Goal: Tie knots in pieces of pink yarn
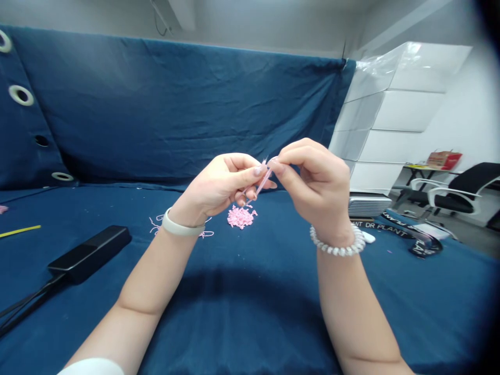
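Pink is all I'm working with here: a thin, pale pink piece [262,181] sits pinched between my hands (too fine to tell if it's a tube or a twisted strip). My left hand [219,187] is closed narrow around its lower part, thumb lying along it and fingers curled beneath. My right hand [316,192] grips the upper end tightly between thumb and forefinger, so the two hands nearly touch. The piece tilts up and to the right, held in the air.

Just below my hands lies the landmark of this scene, a small heap of pink crumbs [241,216] on the dark blue cloth [234,317]. Left of the heap, loose pink threads [156,226] curl on the cloth, running under my white wristband [183,224]. My right wrist wears a pearly beaded bracelet [338,242], right of the heap.

Well left of the heap lie a black oblong box [89,253] with its cords and, further out, a yellow strip [19,231]. Well right of it are a silver device [369,206] and a black lanyard printed "DR PLANT" [410,234]. Beyond those stands a black-and-white chair [453,190].
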Available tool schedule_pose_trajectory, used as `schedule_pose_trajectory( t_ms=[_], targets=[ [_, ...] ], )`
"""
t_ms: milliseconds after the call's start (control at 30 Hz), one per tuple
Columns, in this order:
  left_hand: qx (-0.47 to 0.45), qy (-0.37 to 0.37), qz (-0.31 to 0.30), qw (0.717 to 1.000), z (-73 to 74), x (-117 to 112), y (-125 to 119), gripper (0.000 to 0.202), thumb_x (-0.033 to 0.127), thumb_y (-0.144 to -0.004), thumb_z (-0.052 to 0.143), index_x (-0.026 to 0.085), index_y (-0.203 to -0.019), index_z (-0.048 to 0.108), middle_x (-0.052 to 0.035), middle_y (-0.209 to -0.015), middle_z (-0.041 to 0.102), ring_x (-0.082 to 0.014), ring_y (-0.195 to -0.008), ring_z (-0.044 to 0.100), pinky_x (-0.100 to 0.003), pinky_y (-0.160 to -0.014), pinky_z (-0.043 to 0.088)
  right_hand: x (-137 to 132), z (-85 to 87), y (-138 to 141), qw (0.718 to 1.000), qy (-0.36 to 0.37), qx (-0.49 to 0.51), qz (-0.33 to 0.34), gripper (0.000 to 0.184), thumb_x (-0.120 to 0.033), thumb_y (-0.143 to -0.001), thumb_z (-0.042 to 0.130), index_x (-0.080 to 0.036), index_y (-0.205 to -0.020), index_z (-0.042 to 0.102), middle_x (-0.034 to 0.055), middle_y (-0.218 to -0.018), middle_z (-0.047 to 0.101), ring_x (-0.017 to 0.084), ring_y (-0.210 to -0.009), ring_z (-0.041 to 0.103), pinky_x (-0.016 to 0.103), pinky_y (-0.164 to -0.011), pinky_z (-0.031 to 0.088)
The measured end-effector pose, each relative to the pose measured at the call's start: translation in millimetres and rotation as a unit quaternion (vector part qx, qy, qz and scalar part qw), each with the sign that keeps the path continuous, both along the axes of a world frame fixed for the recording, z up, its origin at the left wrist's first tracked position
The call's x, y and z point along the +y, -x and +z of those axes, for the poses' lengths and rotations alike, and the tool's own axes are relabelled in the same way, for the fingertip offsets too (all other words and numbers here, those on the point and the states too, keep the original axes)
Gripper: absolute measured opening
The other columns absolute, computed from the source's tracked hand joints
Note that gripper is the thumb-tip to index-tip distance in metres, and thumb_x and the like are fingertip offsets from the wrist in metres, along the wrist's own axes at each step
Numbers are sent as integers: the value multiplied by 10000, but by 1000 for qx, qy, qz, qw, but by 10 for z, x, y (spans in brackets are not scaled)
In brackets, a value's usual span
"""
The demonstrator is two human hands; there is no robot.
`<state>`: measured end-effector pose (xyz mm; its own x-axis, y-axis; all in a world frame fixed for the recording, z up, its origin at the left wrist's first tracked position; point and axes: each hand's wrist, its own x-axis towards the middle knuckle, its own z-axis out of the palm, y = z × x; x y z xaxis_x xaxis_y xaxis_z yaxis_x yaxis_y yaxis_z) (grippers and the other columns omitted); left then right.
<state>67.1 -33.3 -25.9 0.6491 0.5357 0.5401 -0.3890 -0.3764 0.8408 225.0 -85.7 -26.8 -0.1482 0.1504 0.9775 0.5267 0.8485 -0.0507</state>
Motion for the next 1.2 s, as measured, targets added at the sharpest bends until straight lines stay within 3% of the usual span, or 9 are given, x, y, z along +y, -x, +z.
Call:
schedule_pose_trajectory(
  t_ms=[267,400,567,733,833,967,1200],
  targets=[
    [25,7,2,1000,8,-50,37,199,310,-753,693,136,-674,638,-8,-543,630,-35,-386,493,-110,-349,358,67,-13,17,999,-10,6,52,86,-214,-800,642,-197,-717,641,12,-710,585,142,-689,548,296,-634,477],
    [27,-2,7,1000,19,-86,48,217,310,-754,692,134,-647,623,7,-518,602,-26,-360,459,-115,-340,353,105,-45,60,989,51,44,129,116,-278,-828,616,-204,-747,654,9,-726,584,134,-700,559,291,-648,488],
    [30,-1,-1,1000,31,-113,50,243,321,-766,678,132,-630,607,14,-525,590,-17,-355,439,-115,-340,350,155,-77,65,964,146,43,218,278,-449,-866,515,-248,-977,672,28,-878,583,147,-830,573,300,-691,509],
    [33,1,2,999,15,-82,28,225,320,-759,686,122,-663,643,24,-497,557,-12,-354,426,-111,-344,353,152,-72,36,959,168,37,225,123,-337,-800,646,-239,-844,708,22,-828,550,149,-877,534,289,-705,504],
    [40,10,0,999,0,-47,3,254,332,-758,685,113,-641,635,19,-495,557,-18,-371,447,-113,-362,373,163,-62,18,963,159,71,204,98,-288,-784,668,-214,-723,688,18,-785,527,142,-825,529,275,-667,495],
    [45,30,-19,998,-23,19,-25,144,254,-759,693,114,-784,668,-2,-628,619,-29,-475,523,-117,-455,443,181,-48,2,984,119,95,98,198,-300,-817,626,-185,-657,637,23,-791,514,138,-789,529,286,-683,483],
    [70,5,-12,997,-42,72,-48,141,244,-734,714,109,-724,674,-8,-630,598,-70,-580,557,-177,-568,469,152,-44,24,996,76,30,18,280,-313,-882,525,-170,-642,547,19,-796,492,132,-769,517,299,-717,458]
  ],
)
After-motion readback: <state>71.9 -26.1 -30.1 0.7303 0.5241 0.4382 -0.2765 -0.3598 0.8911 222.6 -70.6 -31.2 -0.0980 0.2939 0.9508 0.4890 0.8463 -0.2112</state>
